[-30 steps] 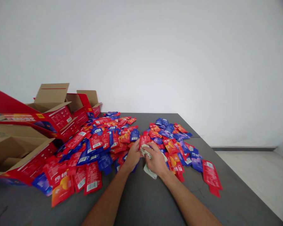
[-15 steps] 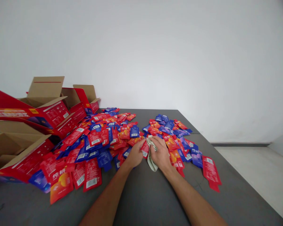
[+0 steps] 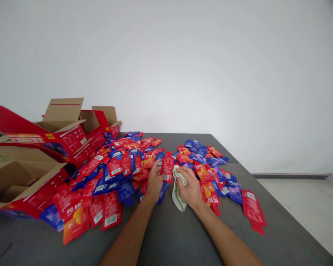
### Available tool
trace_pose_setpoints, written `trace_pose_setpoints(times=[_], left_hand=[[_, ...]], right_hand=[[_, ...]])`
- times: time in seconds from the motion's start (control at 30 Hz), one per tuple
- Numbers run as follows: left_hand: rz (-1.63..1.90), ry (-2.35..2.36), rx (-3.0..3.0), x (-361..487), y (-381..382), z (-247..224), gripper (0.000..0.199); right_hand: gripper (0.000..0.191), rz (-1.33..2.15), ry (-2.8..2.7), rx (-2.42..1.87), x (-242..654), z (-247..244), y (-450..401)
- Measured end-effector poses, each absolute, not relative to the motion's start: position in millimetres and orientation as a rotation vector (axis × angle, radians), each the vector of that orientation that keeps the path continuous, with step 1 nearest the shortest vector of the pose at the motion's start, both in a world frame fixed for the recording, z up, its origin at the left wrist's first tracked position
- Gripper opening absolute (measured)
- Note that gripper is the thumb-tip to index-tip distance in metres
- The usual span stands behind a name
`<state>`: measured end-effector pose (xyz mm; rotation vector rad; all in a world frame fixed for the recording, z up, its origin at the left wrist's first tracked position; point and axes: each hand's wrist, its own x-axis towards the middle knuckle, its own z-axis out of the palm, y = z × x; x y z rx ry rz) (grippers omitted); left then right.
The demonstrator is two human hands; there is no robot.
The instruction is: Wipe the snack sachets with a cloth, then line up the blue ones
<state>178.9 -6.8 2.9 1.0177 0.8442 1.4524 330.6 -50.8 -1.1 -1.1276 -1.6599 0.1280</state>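
Note:
Near the middle of the view, my left hand (image 3: 155, 183) is closed on the left edge of a red pouch (image 3: 167, 169), held upright with its barcode at the bottom. Just right of it, my right hand (image 3: 189, 186) grips a folded pale green cloth (image 3: 178, 197), which hangs down towards the table. The cloth and the pouch are close together, with a thin gap between them. Red and blue pouches (image 3: 112, 211) lie in a large heap on the left, and a smaller heap (image 3: 202, 171) lies beyond and right of my right hand.
Open red cardboard boxes (image 3: 41, 188) with brown insides stand along the left side. One red pouch (image 3: 253, 207) lies apart near the right edge of the dark grey table (image 3: 166, 240). A pale wall rises behind the table.
My left hand has turned the red pouch upright and drawn it away from the cloth, showing more of it. The whole scene sits slightly lower and further right in view.

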Motion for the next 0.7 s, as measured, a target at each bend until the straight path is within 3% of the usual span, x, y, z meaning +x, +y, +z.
trace_pose_setpoints(times=[0.13,0.4,0.57,0.7], left_hand=[[1.374,0.794,0.993,180.6,-9.2,5.9,0.072],[1.303,0.593,0.732,196.8,-15.8,6.4,0.029],[1.419,0.599,0.565,197.1,-14.9,6.4,0.037],[1.288,0.536,0.578,194.1,-18.2,10.5,0.036]], right_hand=[[0.033,0.145,-1.677,-1.084,329.1,-0.1,-51.7],[0.036,0.167,-1.757,-1.039,322.4,-2.9,-53.5],[0.039,0.22,-1.868,-0.954,320.9,-2.7,-56.7],[0.04,0.213,-1.854,-0.981,322.5,-2.4,-55.9]])
